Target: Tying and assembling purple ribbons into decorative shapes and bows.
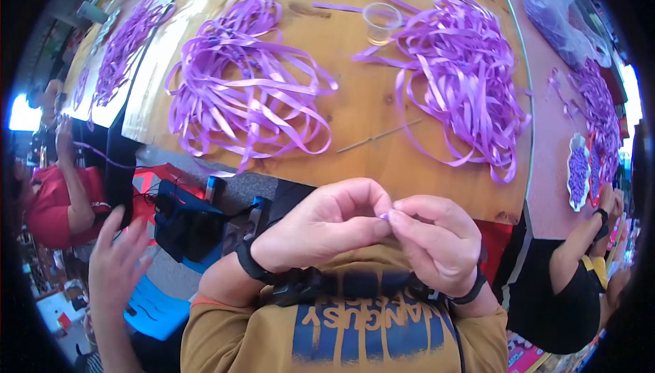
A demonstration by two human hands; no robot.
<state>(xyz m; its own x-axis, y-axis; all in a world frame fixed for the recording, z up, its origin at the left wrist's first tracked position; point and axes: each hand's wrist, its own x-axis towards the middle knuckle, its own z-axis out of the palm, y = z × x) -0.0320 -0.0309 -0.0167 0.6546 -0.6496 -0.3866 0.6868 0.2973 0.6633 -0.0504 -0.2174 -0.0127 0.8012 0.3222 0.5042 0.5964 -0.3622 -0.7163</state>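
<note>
Close in front of my chest, my left hand [331, 223] and my right hand [440, 240] meet fingertip to fingertip in a pinch. Between them shows a tiny purple piece [384, 216]; most of it is hidden by the fingers, so its kind is unclear. Both hands are just off the near edge of a wooden table [361, 168]. Beyond them on the tabletop lie a loose heap of shiny purple ribbon [249, 93] at left and a larger ribbon heap [471, 80] at right. A thin stick-like rod [372, 139] rests between the heaps.
A clear plastic cup [382, 25] stands by the right heap. A white tray of small purple pieces [578, 172] and a plastic bag [566, 18] lie on the pink table at right. A co-worker's hand [119, 260] is raised at left. Other people sit both sides, near a blue stool [160, 308].
</note>
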